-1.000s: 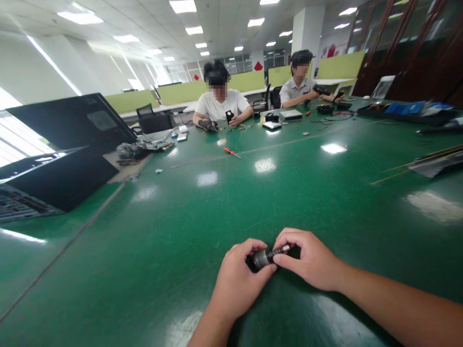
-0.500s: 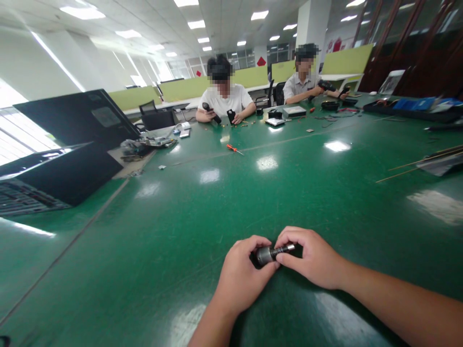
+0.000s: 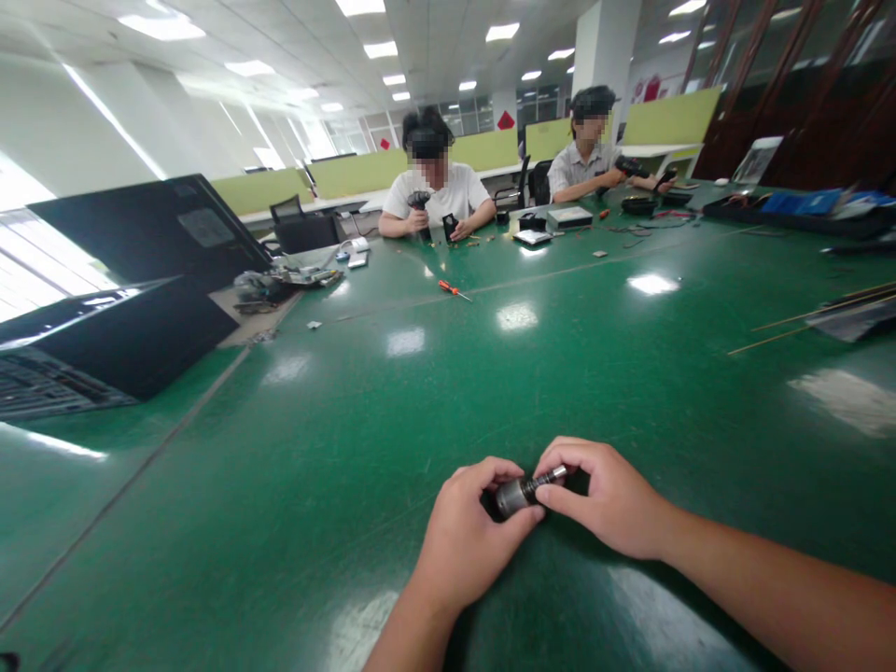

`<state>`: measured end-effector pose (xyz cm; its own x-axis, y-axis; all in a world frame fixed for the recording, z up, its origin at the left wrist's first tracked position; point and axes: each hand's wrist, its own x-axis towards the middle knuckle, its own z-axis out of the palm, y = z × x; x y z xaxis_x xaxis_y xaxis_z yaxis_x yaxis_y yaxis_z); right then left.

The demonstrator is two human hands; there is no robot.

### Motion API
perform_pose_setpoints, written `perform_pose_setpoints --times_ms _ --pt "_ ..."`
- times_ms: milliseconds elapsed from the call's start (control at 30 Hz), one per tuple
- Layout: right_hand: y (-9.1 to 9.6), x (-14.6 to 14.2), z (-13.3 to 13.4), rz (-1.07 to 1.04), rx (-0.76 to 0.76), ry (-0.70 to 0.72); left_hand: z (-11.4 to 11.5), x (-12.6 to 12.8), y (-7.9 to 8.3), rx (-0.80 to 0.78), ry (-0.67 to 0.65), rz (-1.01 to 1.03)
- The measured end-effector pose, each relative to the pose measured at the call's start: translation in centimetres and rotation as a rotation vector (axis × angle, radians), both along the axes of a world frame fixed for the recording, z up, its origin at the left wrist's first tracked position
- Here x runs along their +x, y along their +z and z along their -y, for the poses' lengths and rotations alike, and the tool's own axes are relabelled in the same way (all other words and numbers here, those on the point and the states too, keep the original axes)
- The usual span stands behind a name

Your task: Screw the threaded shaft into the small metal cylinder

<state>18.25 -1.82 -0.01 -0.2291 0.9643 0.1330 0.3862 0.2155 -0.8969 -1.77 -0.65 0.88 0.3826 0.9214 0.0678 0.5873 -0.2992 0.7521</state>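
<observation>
A small cylindrical metal part (image 3: 513, 499) with a dark, spring-like ribbed shaft and a shiny silver tip lies between my two hands, close above the green table. My left hand (image 3: 468, 532) curls around its thick grey body, thumb in front and fingers behind. With thumb and fingertips, my right hand (image 3: 602, 495) pinches the narrow shaft; the silver tip sticks out past them, pointing up and to the right. The far end of the body is hidden in my left palm, so I cannot see its shape.
An orange screwdriver (image 3: 454, 289) lies farther up the green table (image 3: 364, 401). Black computer cases (image 3: 119, 345) and circuit boards (image 3: 287, 277) are at left. Thin rods (image 3: 805, 322) and a black tray (image 3: 798, 217) are at right. Two people sit across, holding power tools.
The metal part's shaft tip has tilted slightly upward and left. My hands keep nearly the same place. Across the table, the person in white has turned their power tool upright.
</observation>
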Motion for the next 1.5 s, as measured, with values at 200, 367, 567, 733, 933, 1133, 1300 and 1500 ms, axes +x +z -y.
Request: perform_pose_setpoints --times_ms 200,367,567,733,933,1133,1300,1500 --pt "0.03 0.07 -0.07 -0.032 -0.005 -0.017 -0.07 -0.21 0.07 0.011 -0.017 0.042" --pt "0.08 0.06 -0.06 -0.039 -0.016 -0.025 -0.05 -0.23 0.25 -0.008 -0.012 0.071" --pt "0.2 0.06 -0.01 -0.039 -0.014 -0.019 -0.21 -0.25 0.11 -0.012 0.025 0.151" --pt "0.23 0.06 0.02 -0.05 -0.012 -0.021 -0.42 -0.37 0.02 0.027 0.04 0.191" --pt "-0.11 0.07 -0.08 -0.054 -0.021 -0.028 -0.53 -0.56 -0.16 0.068 0.047 0.193" --pt "-0.27 0.07 -0.08 -0.064 -0.02 -0.023 -0.6 -0.64 -0.48 0.081 0.061 0.197" --pt "-0.3 0.14 -0.12 -0.068 -0.021 -0.027 -0.57 -0.5 -0.05 0.043 0.064 0.217" --pt "-0.31 0.12 -0.19 -0.064 -0.045 -0.037 -0.49 -0.44 0.41 -0.021 0.076 0.223"
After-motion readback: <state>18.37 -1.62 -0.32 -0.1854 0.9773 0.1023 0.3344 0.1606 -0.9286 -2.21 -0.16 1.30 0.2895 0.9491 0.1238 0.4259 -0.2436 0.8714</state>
